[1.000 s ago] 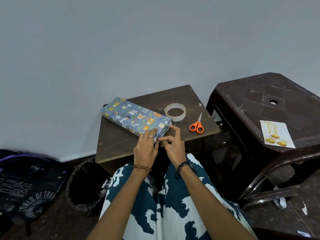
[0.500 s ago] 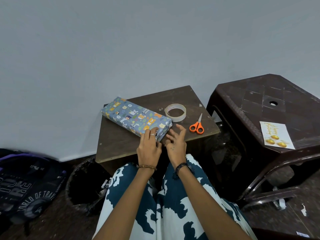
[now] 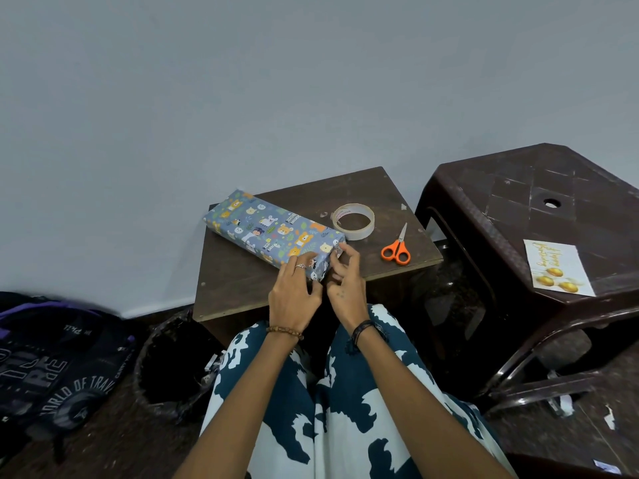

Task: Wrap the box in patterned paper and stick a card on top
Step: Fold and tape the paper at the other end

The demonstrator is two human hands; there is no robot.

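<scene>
The left hand (image 3: 294, 299) lay palm down on the near end of the wrapped box (image 3: 273, 233), its straight fingers pressing the patterned paper on the top face beside the end fold; a ring showed on one finger and a beaded bracelet on the wrist. The right hand (image 3: 345, 288) was at the same end of the box, its fingers loosely curled and its fingertips (image 3: 340, 252) at the folded end flap; whether they pinched the paper or only touched it could not be told. The two hands were close together, nearly touching at the thumbs. The box, fully covered in blue animal-print paper, lay flat and aslant on the small brown table (image 3: 242, 288), running from the far left corner toward the middle of the near edge. A roll of clear tape (image 3: 353, 221) lay flat just beyond the box's near end, toward the far right corner. Orange-handled scissors (image 3: 397, 247) lay closed near the right edge, apart from the tape. The card (image 3: 556, 267), printed with gold ornaments, lay on the dark plastic stool (image 3: 518, 188) to the right of the table, well apart from the box. A dark backpack (image 3: 52, 368) and a bin (image 3: 169, 368) stood on the floor at the left.
</scene>
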